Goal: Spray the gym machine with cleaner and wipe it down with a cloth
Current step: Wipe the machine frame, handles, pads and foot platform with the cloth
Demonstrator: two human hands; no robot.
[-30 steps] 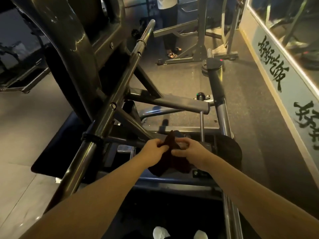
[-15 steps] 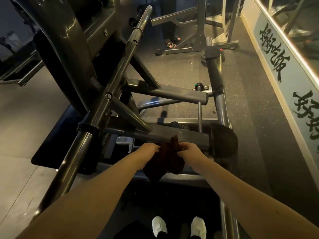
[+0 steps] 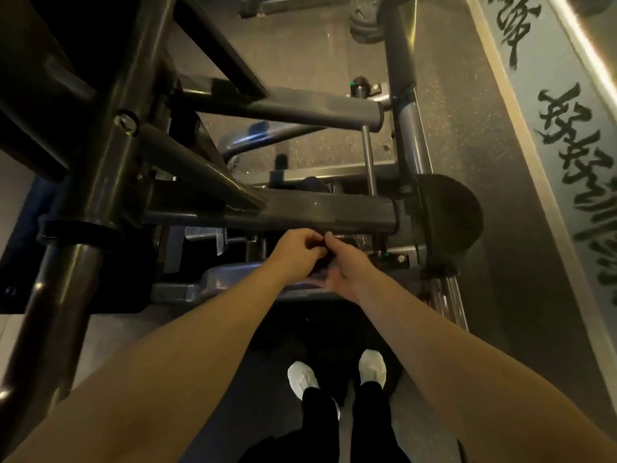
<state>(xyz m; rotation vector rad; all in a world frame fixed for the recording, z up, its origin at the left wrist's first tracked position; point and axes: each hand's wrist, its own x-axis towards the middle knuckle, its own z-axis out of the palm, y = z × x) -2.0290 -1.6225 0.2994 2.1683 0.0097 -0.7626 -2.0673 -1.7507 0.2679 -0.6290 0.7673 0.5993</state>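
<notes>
**Left hand** (image 3: 295,248): fingers curled, pinching the cloth (image 3: 321,264).

**Right hand** (image 3: 344,270): thumb raised against the left fingertips, other fingers curled under. It grips the same cloth from the opposite side.

**Cloth**: dark and bunched small between the two sets of fingers, which hide most of it. Whether it touches any metal cannot be told.

**Machine** (image 3: 110,168): dark steel frame. Its crossbar (image 3: 317,212) lies just beyond the fingertips. A curved plate (image 3: 450,222) sits beyond the fingers and well to their right. A silver base rail (image 3: 233,279) runs under the wrists.

**Sprayer**: none in view.

**Progress (judgement)**:
- The cloth appears to be being gathered or folded in the fingers, ready for use.
- No wet film or streaks can be made out on the crossbar in this dim light, so spraying can be neither confirmed nor ruled out.
- Wiping the parts nearest the fingers looks not yet done, and most of the frame seems still to do.

**Writing**:
- Large black brush characters run down a pale wall panel (image 3: 567,145), far right of the fingers.
- They look like Chinese script and are cut off at the edge, so they are not read with confidence.
- No brand plate or label is legible on the machine.
- Small green marks show on two pins (image 3: 387,254), with no text.

**Other**: white shoes (image 3: 302,379) on the dark floor, below the forearms.
</notes>
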